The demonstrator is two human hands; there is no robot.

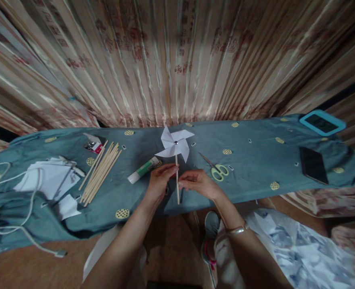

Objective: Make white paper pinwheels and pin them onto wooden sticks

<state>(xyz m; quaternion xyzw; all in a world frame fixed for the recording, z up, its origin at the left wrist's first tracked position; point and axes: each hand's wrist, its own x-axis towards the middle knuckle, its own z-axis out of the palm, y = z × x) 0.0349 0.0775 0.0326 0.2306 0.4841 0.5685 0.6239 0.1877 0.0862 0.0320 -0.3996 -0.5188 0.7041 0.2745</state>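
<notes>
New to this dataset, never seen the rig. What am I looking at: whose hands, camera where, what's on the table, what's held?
One picture, from a camera worn on a person's head, looking down at their own bare hands. The left hand and right hand both pinch the stick of a white paper pinwheel. On the blue-grey cloth lie a glue stick, scissors, a bundle of wooden sticks, white paper pieces, a white cable and a dark phone.

It looked like a home: patterned curtains [177, 60] filled the upper frame, and a cloth-covered surface [256, 160] below carried phones [313, 164] and craft scraps [45, 178].
</notes>
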